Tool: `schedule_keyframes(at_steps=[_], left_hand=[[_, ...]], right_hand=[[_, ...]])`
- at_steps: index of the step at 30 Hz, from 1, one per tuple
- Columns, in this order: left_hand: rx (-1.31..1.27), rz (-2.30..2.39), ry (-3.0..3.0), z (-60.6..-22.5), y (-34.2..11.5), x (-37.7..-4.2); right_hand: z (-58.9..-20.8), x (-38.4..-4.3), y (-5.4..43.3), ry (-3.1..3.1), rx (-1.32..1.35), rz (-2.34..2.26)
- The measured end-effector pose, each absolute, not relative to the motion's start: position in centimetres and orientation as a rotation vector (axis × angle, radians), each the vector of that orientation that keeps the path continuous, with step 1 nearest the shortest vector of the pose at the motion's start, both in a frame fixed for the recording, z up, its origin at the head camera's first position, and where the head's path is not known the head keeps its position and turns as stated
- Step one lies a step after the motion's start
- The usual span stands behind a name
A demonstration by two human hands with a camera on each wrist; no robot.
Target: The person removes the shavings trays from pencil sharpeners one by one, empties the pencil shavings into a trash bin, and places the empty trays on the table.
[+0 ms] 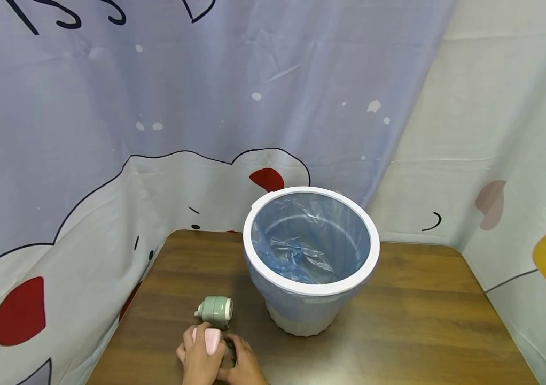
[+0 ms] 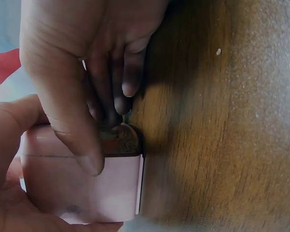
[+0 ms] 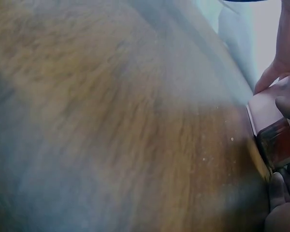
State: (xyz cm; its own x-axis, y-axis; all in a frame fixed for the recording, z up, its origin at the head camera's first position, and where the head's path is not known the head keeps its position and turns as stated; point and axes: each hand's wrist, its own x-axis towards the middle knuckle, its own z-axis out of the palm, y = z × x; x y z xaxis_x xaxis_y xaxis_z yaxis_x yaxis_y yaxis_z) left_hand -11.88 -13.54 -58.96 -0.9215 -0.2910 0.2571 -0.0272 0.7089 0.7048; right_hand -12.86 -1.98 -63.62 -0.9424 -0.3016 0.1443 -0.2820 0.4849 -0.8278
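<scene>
In the head view my left hand (image 1: 200, 357) holds a rounded pink case (image 1: 212, 340) from the left and above. My right hand (image 1: 246, 367) meets it from the right, low over the table. The left wrist view shows the right thumb pressed on the pink body (image 2: 116, 191) and that hand's fingers behind it. A dark see-through compartment (image 3: 278, 142), reddish-brown inside, adjoins the pink body in the right wrist view; right fingers touch its lower side. Just beyond the hands lies a small green cylinder (image 1: 214, 310) with a pale end, apart from them.
A white bin (image 1: 310, 290) lined with a bluish clear bag stands on the wooden table (image 1: 412, 321), right of and beyond the hands. A printed curtain (image 1: 254, 107) hangs behind the table and along its sides. Tiny pale crumbs dot the wood near the hands.
</scene>
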Motion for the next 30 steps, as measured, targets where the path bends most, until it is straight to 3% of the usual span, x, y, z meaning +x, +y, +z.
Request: schedule_keyframes(at_steps=[30], left_hand=[[0.237, -1.042, -2.559, -58.99, -13.52, -11.82]], right_hand=[[-63.67, -13.55, -2.58, 2.837, -0.714, -1.372]])
